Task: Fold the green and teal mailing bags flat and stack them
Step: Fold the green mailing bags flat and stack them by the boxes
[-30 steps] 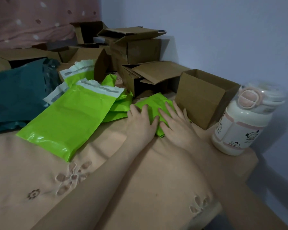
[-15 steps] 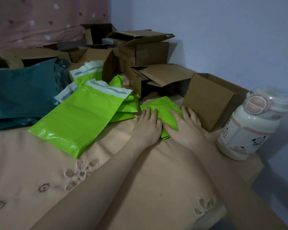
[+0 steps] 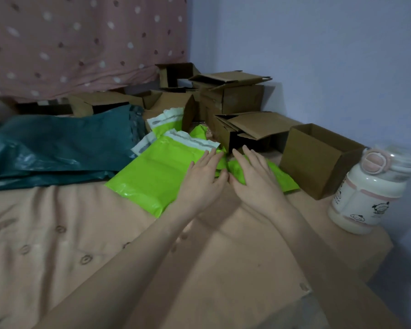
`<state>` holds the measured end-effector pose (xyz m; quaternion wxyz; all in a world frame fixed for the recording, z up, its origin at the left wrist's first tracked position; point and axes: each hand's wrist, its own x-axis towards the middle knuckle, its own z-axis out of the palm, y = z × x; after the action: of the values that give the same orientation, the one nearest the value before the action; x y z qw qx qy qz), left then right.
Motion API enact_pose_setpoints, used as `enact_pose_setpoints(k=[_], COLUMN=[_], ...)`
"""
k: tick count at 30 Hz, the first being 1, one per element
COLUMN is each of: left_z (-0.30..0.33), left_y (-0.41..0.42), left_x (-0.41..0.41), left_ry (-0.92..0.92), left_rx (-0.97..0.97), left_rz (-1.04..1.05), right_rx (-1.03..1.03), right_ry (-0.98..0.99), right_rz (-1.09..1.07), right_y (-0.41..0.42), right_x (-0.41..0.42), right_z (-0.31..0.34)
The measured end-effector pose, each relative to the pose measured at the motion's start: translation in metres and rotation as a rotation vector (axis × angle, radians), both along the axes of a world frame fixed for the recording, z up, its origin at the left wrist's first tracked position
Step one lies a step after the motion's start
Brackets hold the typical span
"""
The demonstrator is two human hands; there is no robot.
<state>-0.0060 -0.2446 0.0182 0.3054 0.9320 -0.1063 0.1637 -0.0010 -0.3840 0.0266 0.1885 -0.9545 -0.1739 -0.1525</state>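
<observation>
A folded green mailing bag (image 3: 285, 180) lies flat on the peach cloth beside a brown box. My right hand (image 3: 254, 179) is over it with straight, spread fingers. My left hand (image 3: 203, 178) lies beside it, fingers straight, over the edge of a large unfolded green bag (image 3: 152, 176) with a white adhesive strip. More green bags (image 3: 166, 122) lie behind it. A heap of teal bags (image 3: 57, 148) sits at the left.
Several open cardboard boxes (image 3: 316, 160) crowd the back and right of the table, against the blue wall. A white and pink bottle (image 3: 368, 193) stands at the right edge. A dotted pink curtain (image 3: 81, 43) hangs behind. The peach cloth (image 3: 81, 245) covers the table.
Both hands have slid left and forward off the middle of the folded bag; my left hand now lies over the large unfolded bag. The camera has tilted up.
</observation>
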Motion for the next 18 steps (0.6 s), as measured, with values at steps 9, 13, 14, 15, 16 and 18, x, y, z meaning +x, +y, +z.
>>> enact_pose_setpoints(k=[9, 13, 14, 15, 16, 18], left_z=[-0.01, -0.022, -0.025, -0.028, -0.03, -0.034], left_y=[0.089, 0.119, 0.124, 0.128, 0.131, 0.134], left_x=[-0.04, -0.051, -0.052, -0.053, -0.054, -0.054], left_ry=[0.029, 0.072, 0.081, 0.086, 0.089, 0.093], left_rx=[0.014, -0.022, -0.026, -0.028, -0.028, -0.014], left_rz=[0.181, 0.234, 0.243, 0.249, 0.25, 0.244], right_rx=[0.141, 0.239, 0.258, 0.277, 0.284, 0.298], right_ry=[0.122, 0.211, 0.238, 0.256, 0.258, 0.234], right_rz=[0.1, 0.04, 0.011, -0.017, -0.042, -0.09], right_y=[0.084, 0.107, 0.111, 0.115, 0.117, 0.121], right_x=[-0.022, -0.026, -0.027, -0.026, -0.026, -0.024], right_z=[-0.008, -0.019, -0.021, -0.024, -0.027, -0.035])
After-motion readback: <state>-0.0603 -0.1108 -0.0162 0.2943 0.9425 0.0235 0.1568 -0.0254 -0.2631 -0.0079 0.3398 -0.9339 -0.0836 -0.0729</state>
